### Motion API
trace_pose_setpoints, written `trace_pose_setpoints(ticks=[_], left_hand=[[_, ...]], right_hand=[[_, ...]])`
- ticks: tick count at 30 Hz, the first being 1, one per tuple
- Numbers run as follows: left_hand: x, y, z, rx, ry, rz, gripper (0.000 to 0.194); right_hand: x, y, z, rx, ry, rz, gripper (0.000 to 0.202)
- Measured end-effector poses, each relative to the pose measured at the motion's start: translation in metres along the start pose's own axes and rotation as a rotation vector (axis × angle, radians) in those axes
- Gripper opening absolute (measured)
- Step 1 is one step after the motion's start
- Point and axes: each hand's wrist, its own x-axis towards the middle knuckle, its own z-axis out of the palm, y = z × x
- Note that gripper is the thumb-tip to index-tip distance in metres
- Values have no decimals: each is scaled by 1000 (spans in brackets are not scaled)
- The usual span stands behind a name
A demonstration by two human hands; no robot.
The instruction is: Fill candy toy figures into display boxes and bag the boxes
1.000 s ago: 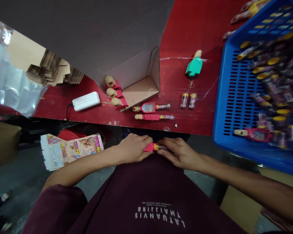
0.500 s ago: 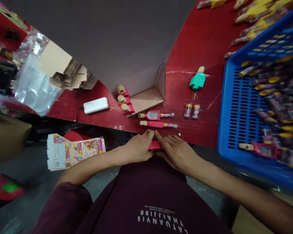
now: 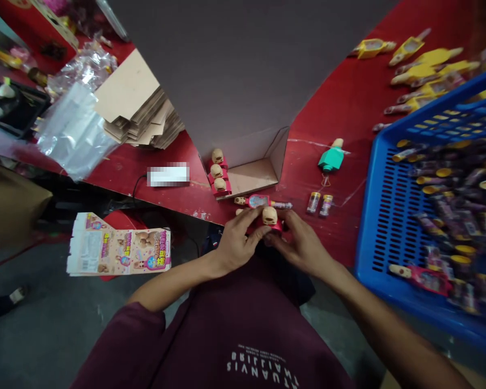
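Three animal-headed toys [image 3: 217, 170]: already lined at carton's [image 3: 251, 181] left edge, centre.
Left hand [image 3: 237, 237], right hand [image 3: 299, 240]: fingers curled around held toy [image 3: 269, 217], below centre, outside carton.
Yellow-capped tubes [image 3: 465, 250]: loose in basket [image 3: 363, 243], right.

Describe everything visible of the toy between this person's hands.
The toy has a rounded tan head with a dark patch and a pinkish-red body, both plastic-looking. Its head end faces the camera; much of the body is hidden. The left hand and right hand hold it from either side, near the edge of the red table.
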Motion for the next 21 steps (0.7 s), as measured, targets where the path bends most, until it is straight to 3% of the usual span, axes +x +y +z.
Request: trace_pose_setpoints(ticks=[2,4,7,10,13,21], left_hand=[[-2,-9,6,100,102,15,43],[-2,-25,15,231,128,36,46],[5,-52,33,424,-19,96,52],[14,-72,47,556,-129,87,64],[19,-79,52,606,-145,51,69],[15,-81,53,613,-170,45,71]], right_hand=[[17,1,-6,-63,71,-9,25],[42,6,-9,-100,213,26,18],[86,21,1,-82,355,31,16],[122,38,21,-52,316,-44,16],[137,49,32,-61,238,-137,23],[145,42,17,-174,-6,-267,23]])
